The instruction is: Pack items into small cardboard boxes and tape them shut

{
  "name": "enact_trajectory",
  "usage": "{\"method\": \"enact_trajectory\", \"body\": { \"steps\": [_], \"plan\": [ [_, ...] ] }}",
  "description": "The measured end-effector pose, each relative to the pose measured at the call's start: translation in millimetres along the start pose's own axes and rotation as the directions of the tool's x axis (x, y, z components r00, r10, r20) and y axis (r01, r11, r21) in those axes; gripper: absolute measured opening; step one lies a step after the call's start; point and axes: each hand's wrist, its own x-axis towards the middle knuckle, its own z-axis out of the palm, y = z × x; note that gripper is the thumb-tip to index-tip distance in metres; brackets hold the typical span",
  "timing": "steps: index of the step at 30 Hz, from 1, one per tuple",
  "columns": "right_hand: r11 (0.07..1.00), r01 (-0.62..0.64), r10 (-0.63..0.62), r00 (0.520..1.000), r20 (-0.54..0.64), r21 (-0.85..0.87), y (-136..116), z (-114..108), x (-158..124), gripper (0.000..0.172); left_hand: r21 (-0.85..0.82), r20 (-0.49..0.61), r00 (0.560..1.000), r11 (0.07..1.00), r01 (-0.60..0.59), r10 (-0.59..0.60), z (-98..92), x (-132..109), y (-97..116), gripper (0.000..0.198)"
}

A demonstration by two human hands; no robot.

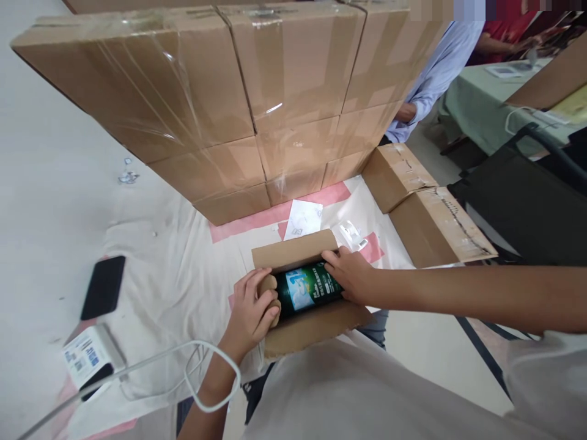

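An open cardboard box [316, 327] lies at the table's near edge with its long flaps spread. Inside it rests a dark green package [305, 288] with a blue and white label. My left hand [251, 305] is curled round a rolled piece of brown cardboard [269, 296] at the box's left end. At the right end, my right hand [351, 274] lies over the package's edge, its fingers bent down onto it; its fingertips are partly hidden inside the box.
Taped cartons [293, 79] stand stacked behind. Two cardboard boxes [426, 223] sit at right. A phone [103, 287], a white box [89, 357] and a white cable [213, 345] are at left. Paper [303, 219] lies behind the open box. A person's sleeve [440, 73] shows beyond.
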Motion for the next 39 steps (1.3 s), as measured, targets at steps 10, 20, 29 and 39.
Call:
{"method": "enact_trajectory", "body": {
  "steps": [10,20,29,39],
  "plan": [
    [0.738,0.322,-0.247,0.947,-0.207,0.593,54.6,-1.4,-16.8,0.028,-0.059,-0.129,0.99,0.997,0.056,-0.063,5.5,-13.3,-9.1,0.046],
    [0.929,-0.06,0.152,0.962,-0.228,0.366,8.4,9.3,-18.0,0.022,-0.059,-0.14,0.988,0.997,0.055,-0.063,6.1,-10.9,-4.6,0.045],
    [0.955,-0.259,0.27,0.96,-0.067,0.144,-11.6,0.3,-8.4,0.034,-0.037,-0.129,0.99,0.998,0.044,-0.048,5.9,-6.4,6.8,0.037],
    [0.985,-0.166,0.152,0.965,0.216,0.048,9.2,-38.5,2.0,0.023,-0.02,-0.122,0.992,0.999,-0.034,0.032,6.6,2.4,12.2,0.037]
  ]
}}
